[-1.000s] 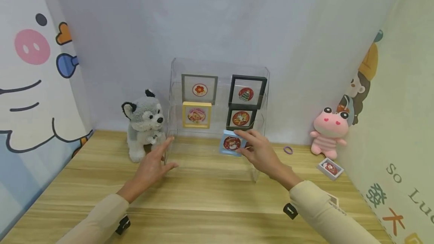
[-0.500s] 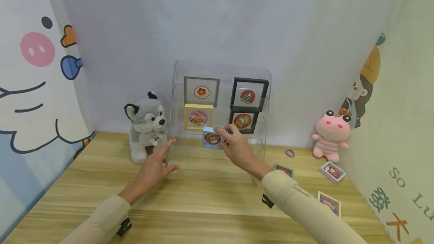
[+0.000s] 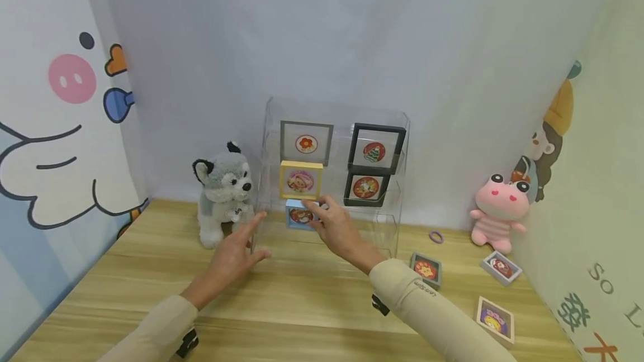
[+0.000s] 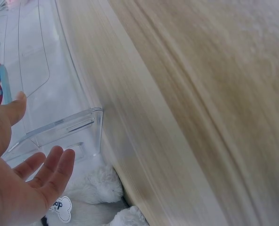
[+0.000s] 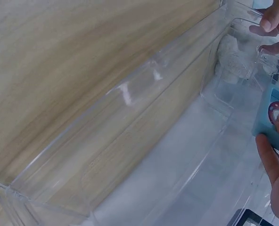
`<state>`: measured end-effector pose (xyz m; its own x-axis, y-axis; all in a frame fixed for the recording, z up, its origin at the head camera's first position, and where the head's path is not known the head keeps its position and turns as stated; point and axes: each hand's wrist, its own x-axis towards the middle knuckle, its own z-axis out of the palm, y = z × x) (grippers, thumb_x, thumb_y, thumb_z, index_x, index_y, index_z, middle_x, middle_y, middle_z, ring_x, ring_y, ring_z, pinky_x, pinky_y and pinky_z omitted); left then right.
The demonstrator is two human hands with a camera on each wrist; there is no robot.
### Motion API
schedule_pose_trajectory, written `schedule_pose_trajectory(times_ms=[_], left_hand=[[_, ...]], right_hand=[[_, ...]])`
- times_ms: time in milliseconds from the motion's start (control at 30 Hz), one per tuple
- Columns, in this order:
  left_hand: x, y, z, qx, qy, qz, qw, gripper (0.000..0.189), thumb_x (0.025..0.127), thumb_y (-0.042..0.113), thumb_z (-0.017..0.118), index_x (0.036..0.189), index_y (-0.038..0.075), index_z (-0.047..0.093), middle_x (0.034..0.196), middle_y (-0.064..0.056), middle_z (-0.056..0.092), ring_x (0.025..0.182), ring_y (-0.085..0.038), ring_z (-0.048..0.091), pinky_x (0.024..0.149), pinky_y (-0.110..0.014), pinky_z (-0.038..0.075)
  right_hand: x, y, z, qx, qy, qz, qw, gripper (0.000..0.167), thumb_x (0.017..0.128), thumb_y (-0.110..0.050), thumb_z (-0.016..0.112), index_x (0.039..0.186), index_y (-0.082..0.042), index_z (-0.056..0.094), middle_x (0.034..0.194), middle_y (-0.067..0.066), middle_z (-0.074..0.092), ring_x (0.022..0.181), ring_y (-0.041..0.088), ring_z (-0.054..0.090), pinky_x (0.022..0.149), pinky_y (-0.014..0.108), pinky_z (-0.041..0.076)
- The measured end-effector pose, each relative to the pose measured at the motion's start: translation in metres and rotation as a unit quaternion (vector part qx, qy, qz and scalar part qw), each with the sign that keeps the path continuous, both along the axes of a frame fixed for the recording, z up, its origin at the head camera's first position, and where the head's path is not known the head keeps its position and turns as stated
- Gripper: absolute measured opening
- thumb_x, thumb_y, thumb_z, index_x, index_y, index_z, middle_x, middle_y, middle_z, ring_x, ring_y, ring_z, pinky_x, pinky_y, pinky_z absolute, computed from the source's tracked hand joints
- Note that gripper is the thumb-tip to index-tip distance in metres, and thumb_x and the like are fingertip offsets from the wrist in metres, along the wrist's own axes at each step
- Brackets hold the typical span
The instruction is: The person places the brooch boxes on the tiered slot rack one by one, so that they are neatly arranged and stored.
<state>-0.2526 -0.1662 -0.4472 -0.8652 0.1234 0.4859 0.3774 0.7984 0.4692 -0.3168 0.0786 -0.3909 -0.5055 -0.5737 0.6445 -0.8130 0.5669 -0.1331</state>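
A clear acrylic tiered stand (image 3: 342,112) rises from the wooden table. My right hand (image 3: 339,232) pinches a small light blue picture frame (image 3: 293,220) by its right side, thumb on the front face. In the head view that frame is at the stand's lower left, just below a yellow frame (image 3: 301,180). By the stand's left edge, my left hand (image 3: 228,256) has its thumb and fingers extended; the left wrist view (image 4: 17,188) shows them spread about the side panel, but firm contact is unclear. The right wrist view also shows the light blue frame (image 5: 270,121) in the right fingers.
Higher on the stand are a grey frame (image 3: 307,143) and two black frames, one (image 3: 376,148) above the other (image 3: 367,187). A husky plush (image 3: 223,194) sits left, a pink frog plush (image 3: 501,211) right. Several frames, including a dark one (image 3: 426,270), and a purple ring (image 3: 436,237) lie right.
My right hand has carried the light blue frame leftward along the stand's lower tier, from below the black frames to below the yellow one. The left hand stays at the stand's left edge.
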Motion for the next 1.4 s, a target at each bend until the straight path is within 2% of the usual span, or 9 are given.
schedule_pose_trajectory(times_ms=[133, 300, 433, 733, 900, 1033, 1167, 1300, 1400], left_hand=[[-0.001, 0.0, 0.001, 0.005, 0.013, -0.002, 0.9999, 0.09, 0.074, 0.019, 0.088, 0.151, 0.01, 0.041, 0.093, -0.014, 0.066, 0.073, -0.023, 0.061, 0.061, -0.032, 0.049], [-0.001, 0.0, 0.0, 0.002, 0.003, -0.001, 1.0, 0.091, 0.074, 0.021, 0.088, 0.151, 0.012, 0.041, 0.093, -0.014, 0.066, 0.071, -0.017, 0.059, 0.059, -0.028, 0.047], [-0.001, 0.0, -0.002, 0.0, 0.007, 0.003, 1.0, 0.092, 0.073, 0.022, 0.089, 0.151, 0.013, 0.041, 0.093, -0.014, 0.067, 0.072, -0.017, 0.059, 0.06, -0.028, 0.047], [-0.001, 0.001, -0.002, -0.003, 0.011, 0.008, 0.9999, 0.093, 0.072, 0.022, 0.089, 0.151, 0.013, 0.041, 0.091, -0.013, 0.067, 0.071, -0.017, 0.059, 0.06, -0.029, 0.047], [0.0, 0.001, -0.002, -0.002, 0.002, 0.01, 0.9999, 0.092, 0.073, 0.022, 0.089, 0.151, 0.014, 0.041, 0.087, -0.012, 0.065, 0.07, -0.016, 0.057, 0.059, -0.029, 0.046], [0.0, 0.002, -0.001, 0.002, 0.007, 0.01, 0.9999, 0.092, 0.072, 0.02, 0.089, 0.15, 0.012, 0.042, 0.086, -0.011, 0.064, 0.07, -0.016, 0.057, 0.058, -0.029, 0.046], [0.0, 0.001, -0.001, 0.004, 0.013, 0.01, 0.9999, 0.091, 0.072, 0.019, 0.089, 0.15, 0.012, 0.043, 0.086, -0.011, 0.065, 0.07, -0.017, 0.058, 0.059, -0.03, 0.046], [0.0, 0.001, -0.002, 0.001, 0.008, 0.008, 0.9999, 0.09, 0.074, 0.019, 0.088, 0.151, 0.012, 0.041, 0.091, -0.013, 0.066, 0.072, -0.017, 0.059, 0.059, -0.03, 0.046], [0.0, 0.001, -0.002, 0.001, 0.009, 0.005, 0.9999, 0.09, 0.074, 0.02, 0.088, 0.151, 0.012, 0.041, 0.09, -0.013, 0.066, 0.072, -0.019, 0.06, 0.06, -0.031, 0.047]], right_hand=[[-0.002, -0.004, -0.001, 0.0, 0.002, 0.004, 1.0, 0.044, 0.085, -0.004, 0.078, 0.128, -0.01, 0.069, 0.106, 0.015, 0.06, 0.082, 0.025, 0.066, 0.067, 0.029, 0.056], [-0.001, -0.006, -0.007, 0.001, -0.016, 0.003, 0.9999, 0.041, 0.086, -0.006, 0.077, 0.127, -0.008, 0.069, 0.108, 0.015, 0.062, 0.076, 0.021, 0.067, 0.063, 0.025, 0.055], [0.0, -0.007, -0.012, -0.012, -0.018, 0.002, 0.9998, 0.04, 0.086, -0.005, 0.077, 0.125, -0.006, 0.07, 0.108, 0.016, 0.063, 0.071, 0.018, 0.066, 0.061, 0.024, 0.053], [-0.002, -0.008, -0.02, -0.049, 0.009, 0.012, 0.9987, 0.04, 0.081, -0.002, 0.08, 0.12, -0.004, 0.072, 0.1, 0.012, 0.065, 0.073, 0.018, 0.063, 0.061, 0.027, 0.052], [-0.002, -0.008, -0.021, -0.051, 0.005, 0.011, 0.9986, 0.04, 0.081, -0.003, 0.081, 0.12, -0.004, 0.071, 0.1, 0.012, 0.066, 0.074, 0.019, 0.065, 0.062, 0.027, 0.054], [-0.001, -0.008, -0.019, -0.063, -0.02, 0.013, 0.9977, 0.041, 0.08, -0.002, 0.082, 0.119, -0.002, 0.07, 0.102, 0.014, 0.065, 0.079, 0.022, 0.068, 0.065, 0.023, 0.057], [0.002, -0.004, -0.015, -0.083, -0.071, 0.029, 0.9936, 0.041, 0.08, 0.001, 0.08, 0.119, 0.001, 0.067, 0.107, 0.017, 0.064, 0.09, 0.029, 0.071, 0.07, 0.018, 0.058], [0.005, 0.005, -0.009, -0.086, -0.098, 0.04, 0.9907, 0.044, 0.082, 0.0, 0.079, 0.124, 0.003, 0.064, 0.113, 0.019, 0.063, 0.095, 0.033, 0.07, 0.072, 0.025, 0.06], [0.008, 0.016, -0.001, -0.092, -0.085, 0.046, 0.9911, 0.046, 0.082, -0.002, 0.08, 0.124, 0.004, 0.064, 0.115, 0.018, 0.063, 0.097, 0.032, 0.069, 0.074, 0.032, 0.06]])
